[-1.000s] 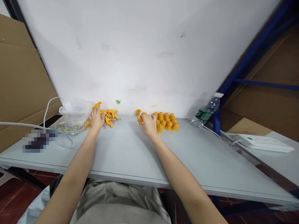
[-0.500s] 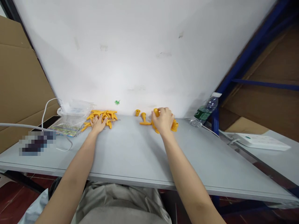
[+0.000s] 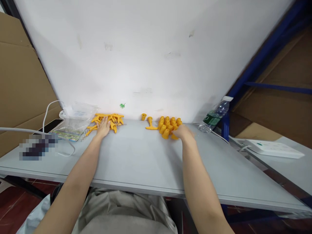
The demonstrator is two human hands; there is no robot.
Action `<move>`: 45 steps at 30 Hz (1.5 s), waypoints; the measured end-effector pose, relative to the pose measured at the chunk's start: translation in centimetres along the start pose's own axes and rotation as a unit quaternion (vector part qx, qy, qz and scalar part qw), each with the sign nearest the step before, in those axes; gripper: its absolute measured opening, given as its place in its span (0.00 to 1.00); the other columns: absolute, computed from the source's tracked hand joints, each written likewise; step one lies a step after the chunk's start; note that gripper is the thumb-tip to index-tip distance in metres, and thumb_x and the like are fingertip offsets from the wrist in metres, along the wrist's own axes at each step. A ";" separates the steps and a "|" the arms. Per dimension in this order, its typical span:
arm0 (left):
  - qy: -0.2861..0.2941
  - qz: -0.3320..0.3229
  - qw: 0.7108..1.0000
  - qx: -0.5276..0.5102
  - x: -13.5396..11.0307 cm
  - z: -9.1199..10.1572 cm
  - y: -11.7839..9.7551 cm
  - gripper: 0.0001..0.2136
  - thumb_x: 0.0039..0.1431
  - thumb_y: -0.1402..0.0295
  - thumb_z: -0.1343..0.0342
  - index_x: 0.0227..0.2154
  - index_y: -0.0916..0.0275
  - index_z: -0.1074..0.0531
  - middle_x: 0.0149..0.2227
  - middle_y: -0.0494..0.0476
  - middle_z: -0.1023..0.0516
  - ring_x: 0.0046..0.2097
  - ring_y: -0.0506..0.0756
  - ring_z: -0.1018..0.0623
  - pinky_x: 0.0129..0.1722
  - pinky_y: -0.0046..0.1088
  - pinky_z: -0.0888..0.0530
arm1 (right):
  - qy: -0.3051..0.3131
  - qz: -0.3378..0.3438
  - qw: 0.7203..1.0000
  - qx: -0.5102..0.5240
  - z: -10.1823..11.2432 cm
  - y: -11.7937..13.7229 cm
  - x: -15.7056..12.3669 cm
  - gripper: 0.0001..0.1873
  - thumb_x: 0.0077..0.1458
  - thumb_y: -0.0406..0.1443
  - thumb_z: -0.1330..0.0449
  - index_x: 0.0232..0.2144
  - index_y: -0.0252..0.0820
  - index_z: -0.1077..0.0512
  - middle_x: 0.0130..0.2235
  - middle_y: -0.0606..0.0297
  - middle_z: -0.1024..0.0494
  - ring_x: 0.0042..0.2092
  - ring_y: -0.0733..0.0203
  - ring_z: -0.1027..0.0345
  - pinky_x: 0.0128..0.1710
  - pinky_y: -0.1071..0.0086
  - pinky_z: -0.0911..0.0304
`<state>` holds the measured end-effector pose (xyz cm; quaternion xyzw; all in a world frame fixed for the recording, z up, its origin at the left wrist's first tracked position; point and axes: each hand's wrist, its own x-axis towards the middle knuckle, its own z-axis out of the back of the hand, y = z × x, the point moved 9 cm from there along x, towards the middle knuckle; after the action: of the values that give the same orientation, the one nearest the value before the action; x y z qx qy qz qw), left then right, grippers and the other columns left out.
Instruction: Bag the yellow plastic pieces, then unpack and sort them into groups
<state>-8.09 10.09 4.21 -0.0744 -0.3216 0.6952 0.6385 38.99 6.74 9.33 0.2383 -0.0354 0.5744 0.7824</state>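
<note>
My left hand (image 3: 103, 127) rests with its fingers stretched out on a pile of yellow branching plastic pieces (image 3: 113, 124), with small bead chains among them. On the right, several small yellow tapered cups (image 3: 165, 132) stand upside down in close rows. My right hand (image 3: 184, 132), blurred by motion, is at the right edge of this group; its fingers cannot be made out. Between the two groups lies a yellow T-shaped piece with a cup on its stem (image 3: 149, 123). Behind it a single yellow cup (image 3: 143, 116) stands mouth up near the wall.
A clear bottle with a green label (image 3: 212, 117) leans at the right of the grey table (image 3: 136, 162). Clear plastic bags (image 3: 73, 125), a phone (image 3: 50, 126) and white cables (image 3: 45, 113) lie at the left. A white power strip (image 3: 274, 148) sits beyond the right side.
My right hand has moved right and slightly down, uncovering the rows of cups. My left hand has shifted slightly right on the pile, its fingers now straighter.
</note>
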 end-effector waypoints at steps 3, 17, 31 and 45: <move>0.000 -0.004 1.000 -0.005 0.0 0.0 -0.1 0.27 0.66 0.59 0.66 0.66 0.62 0.46 0.69 0.61 0.50 0.70 0.60 0.49 0.66 0.54 0.61 | 0.060 -0.040 0.997 0.003 -1.1 -0.6 -0.1 0.08 0.49 0.39 0.38 0.24 0.40 0.28 0.26 0.52 0.26 0.34 0.49 0.30 0.33 0.59 0.43; -0.025 -0.002 1.000 -0.019 -0.1 0.7 -0.5 0.26 0.67 0.61 0.64 0.63 0.64 0.40 0.68 0.64 0.47 0.69 0.60 0.47 0.67 0.51 0.57 | -0.098 0.180 0.974 0.099 2.2 8.8 -2.9 0.13 0.58 0.34 0.50 0.39 0.38 0.27 0.40 0.52 0.23 0.43 0.51 0.31 0.42 0.62 0.39; -0.135 -0.124 0.981 -0.068 -1.8 2.6 -3.8 0.19 0.65 0.66 0.62 0.51 0.62 0.30 0.56 0.63 0.27 0.60 0.58 0.32 0.66 0.45 0.46 | 0.042 0.185 0.981 0.028 -9.5 17.4 0.2 0.17 0.56 0.34 0.44 0.49 0.44 0.30 0.47 0.51 0.27 0.49 0.51 0.34 0.47 0.59 0.40; -0.137 -0.158 0.976 -0.061 -2.4 3.3 -5.4 0.18 0.66 0.68 0.62 0.51 0.64 0.31 0.53 0.63 0.26 0.57 0.57 0.30 0.64 0.41 0.42 | -0.088 0.145 0.966 0.193 -5.7 20.0 0.9 0.22 0.62 0.37 0.53 0.56 0.46 0.33 0.53 0.48 0.33 0.51 0.49 0.37 0.50 0.52 0.44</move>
<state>-4.82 6.53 9.01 0.0347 -0.4558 0.5681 0.6843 19.78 14.39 11.22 0.4266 -0.0271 0.6542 0.6239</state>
